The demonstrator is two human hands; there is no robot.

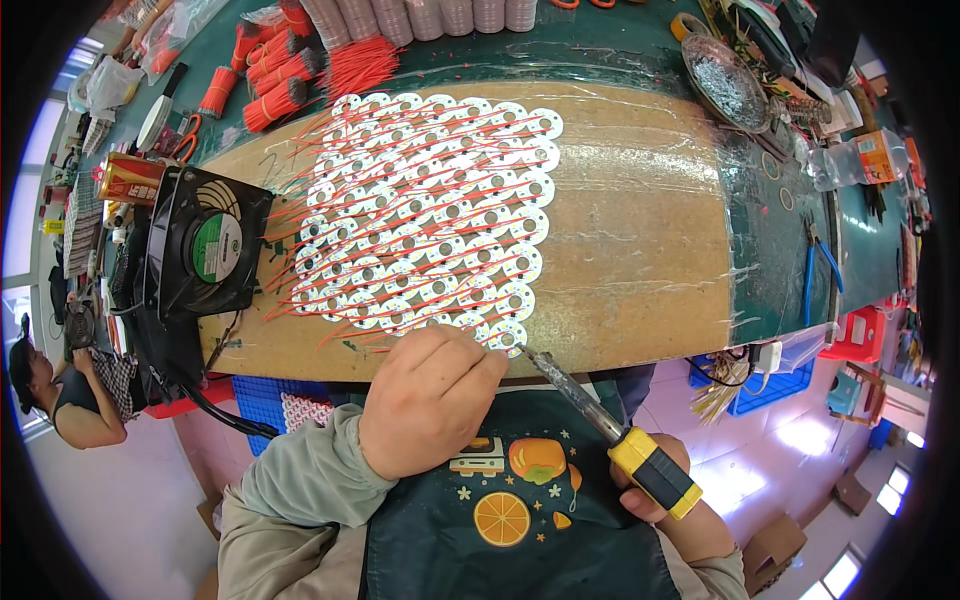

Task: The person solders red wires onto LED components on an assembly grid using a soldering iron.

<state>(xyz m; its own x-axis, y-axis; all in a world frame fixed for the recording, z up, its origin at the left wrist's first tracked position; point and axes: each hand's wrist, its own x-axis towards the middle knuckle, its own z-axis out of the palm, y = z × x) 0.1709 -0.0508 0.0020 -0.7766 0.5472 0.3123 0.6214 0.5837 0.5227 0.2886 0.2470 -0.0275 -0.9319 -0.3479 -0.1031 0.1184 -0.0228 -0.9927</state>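
Rows of small round white circuit boards (415, 205) with centre holes lie on a brown board (640, 220), thin red wires (370, 225) running slantwise across them. My left hand (432, 395) is closed at the near edge of the rows, fingers curled down; what they pinch is hidden beneath them. My right hand (675, 460) grips the yellow-and-black handle of a soldering iron (640, 455). Its tip points up and left, at the edge of the nearest right-hand circuit board (507, 336); whether it touches cannot be made out.
A black fan (208, 245) stands left of the circuit boards. Bundles of red wire (275, 75) and stacked grey discs (420, 18) sit at the back. At right are a metal bowl (725, 85) of silvery scraps and blue-handled pliers (820, 270). Another person (75, 390) is at far left.
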